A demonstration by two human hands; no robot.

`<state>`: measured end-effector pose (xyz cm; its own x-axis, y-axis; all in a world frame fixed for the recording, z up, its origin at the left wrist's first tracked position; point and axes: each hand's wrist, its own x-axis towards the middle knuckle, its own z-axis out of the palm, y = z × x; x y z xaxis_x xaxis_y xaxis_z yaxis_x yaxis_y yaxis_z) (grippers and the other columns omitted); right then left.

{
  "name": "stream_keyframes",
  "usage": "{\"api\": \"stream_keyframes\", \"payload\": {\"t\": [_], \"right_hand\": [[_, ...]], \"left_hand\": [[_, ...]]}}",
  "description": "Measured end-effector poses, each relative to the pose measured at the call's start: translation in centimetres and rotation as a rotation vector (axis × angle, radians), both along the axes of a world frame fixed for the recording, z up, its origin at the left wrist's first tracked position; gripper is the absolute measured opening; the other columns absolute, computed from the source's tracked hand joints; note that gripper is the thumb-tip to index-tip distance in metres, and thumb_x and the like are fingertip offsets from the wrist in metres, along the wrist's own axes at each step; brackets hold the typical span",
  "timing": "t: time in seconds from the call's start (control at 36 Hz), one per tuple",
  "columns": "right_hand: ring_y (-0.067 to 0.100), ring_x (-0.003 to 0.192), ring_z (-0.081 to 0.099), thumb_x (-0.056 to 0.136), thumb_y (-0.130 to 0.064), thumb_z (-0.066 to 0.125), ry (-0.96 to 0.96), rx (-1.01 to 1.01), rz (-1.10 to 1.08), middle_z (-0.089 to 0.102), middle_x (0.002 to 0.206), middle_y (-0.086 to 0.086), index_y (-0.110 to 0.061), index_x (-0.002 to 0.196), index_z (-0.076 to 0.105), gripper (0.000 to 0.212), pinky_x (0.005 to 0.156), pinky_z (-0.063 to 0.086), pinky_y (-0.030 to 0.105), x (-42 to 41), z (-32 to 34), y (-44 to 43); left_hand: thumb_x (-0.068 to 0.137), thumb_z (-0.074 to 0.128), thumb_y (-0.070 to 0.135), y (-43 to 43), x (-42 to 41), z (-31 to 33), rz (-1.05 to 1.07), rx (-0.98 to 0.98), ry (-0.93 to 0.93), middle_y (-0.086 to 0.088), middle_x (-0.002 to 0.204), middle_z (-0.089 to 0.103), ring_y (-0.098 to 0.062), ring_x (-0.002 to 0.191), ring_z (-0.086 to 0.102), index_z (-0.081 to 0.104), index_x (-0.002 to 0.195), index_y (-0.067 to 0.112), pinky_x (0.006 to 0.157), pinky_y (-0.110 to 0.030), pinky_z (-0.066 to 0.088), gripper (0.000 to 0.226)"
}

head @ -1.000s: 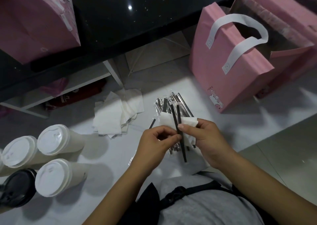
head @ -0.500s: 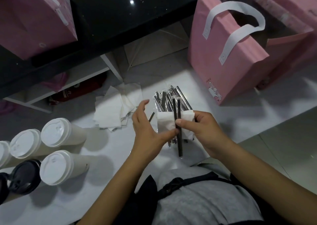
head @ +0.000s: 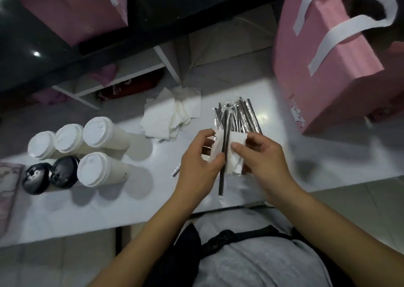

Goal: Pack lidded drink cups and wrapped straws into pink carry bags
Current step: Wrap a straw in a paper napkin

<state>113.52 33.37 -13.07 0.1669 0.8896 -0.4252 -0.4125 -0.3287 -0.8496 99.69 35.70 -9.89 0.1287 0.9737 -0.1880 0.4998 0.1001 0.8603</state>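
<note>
My left hand point(head: 196, 155) pinches two wrapped straws point(head: 225, 142) against a white napkin point(head: 237, 155) that my right hand point(head: 265, 158) grips between thumb and curled fingers, over the straw pile point(head: 243, 118) on the table point(head: 153, 199), near the pink carry bag point(head: 328, 79).

On the table point(head: 65, 216), the left hand point(head: 197, 166) sits at 9 o'clock of the right hand point(head: 264, 159), with a napkin point(head: 237, 155) and the held straws point(head: 224, 142) pinched between them. From the hands, the straw pile point(head: 242, 116) lies just beyond at 12 o'clock, the napkin stack point(head: 170, 120) at 10 o'clock and the cups point(head: 96, 131) cluster at 9 o'clock, well apart. A carry bag point(head: 323, 72) stands at 2 o'clock, and another bag point(head: 72, 8) sits behind the table at 11 o'clock.
</note>
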Motion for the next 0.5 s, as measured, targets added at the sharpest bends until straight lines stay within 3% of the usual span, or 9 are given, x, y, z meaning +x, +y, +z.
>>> {"api": "stream_keyframes", "payload": {"t": [0.14,0.22,0.36,0.5], "right_hand": [[0.022,0.086,0.072,0.092,-0.006,0.064,0.113,-0.018,0.128,0.075,0.092,0.01,-0.01,0.101,0.075,0.014,0.072,0.06,0.035,-1.3,-0.1,-0.3],[0.017,0.086,0.072,0.094,-0.011,0.062,0.18,-0.021,0.24,0.076,0.093,0.006,-0.014,0.1,0.077,0.016,0.075,0.058,0.032,-2.3,0.1,-0.4],[0.028,0.092,0.073,0.092,-0.017,0.065,0.255,-0.018,0.405,0.076,0.1,0.014,-0.01,0.103,0.076,0.017,0.075,0.058,0.035,-4.0,0.7,-0.3],[0.031,0.091,0.073,0.088,-0.005,0.068,0.192,-0.015,0.422,0.075,0.095,0.012,-0.009,0.104,0.075,0.017,0.079,0.061,0.046,-6.6,1.5,-0.6]], "left_hand": [[0.088,0.066,0.007,-1.9,-1.2,0.0,0.066,0.048,0.08,0.006,0.101,0.063,-0.008,0.088,0.06,0.06,0.117,0.041,0.069,-0.019,0.051,0.045],[0.09,0.067,0.01,-3.6,-2.2,0.1,0.1,0.082,0.163,0.005,0.103,0.059,-0.01,0.09,0.06,0.061,0.128,0.032,0.069,-0.014,0.047,0.045],[0.084,0.068,0.003,-6.0,-4.6,0.0,0.063,0.113,0.255,0.009,0.11,0.047,-0.007,0.1,0.055,0.049,0.145,0.025,0.078,-0.014,0.049,0.067],[0.085,0.065,0.02,-7.7,-6.8,0.4,0.024,0.114,0.249,0.004,0.12,0.039,-0.009,0.111,0.049,0.035,0.153,0.025,0.089,-0.011,0.043,0.074]]}}
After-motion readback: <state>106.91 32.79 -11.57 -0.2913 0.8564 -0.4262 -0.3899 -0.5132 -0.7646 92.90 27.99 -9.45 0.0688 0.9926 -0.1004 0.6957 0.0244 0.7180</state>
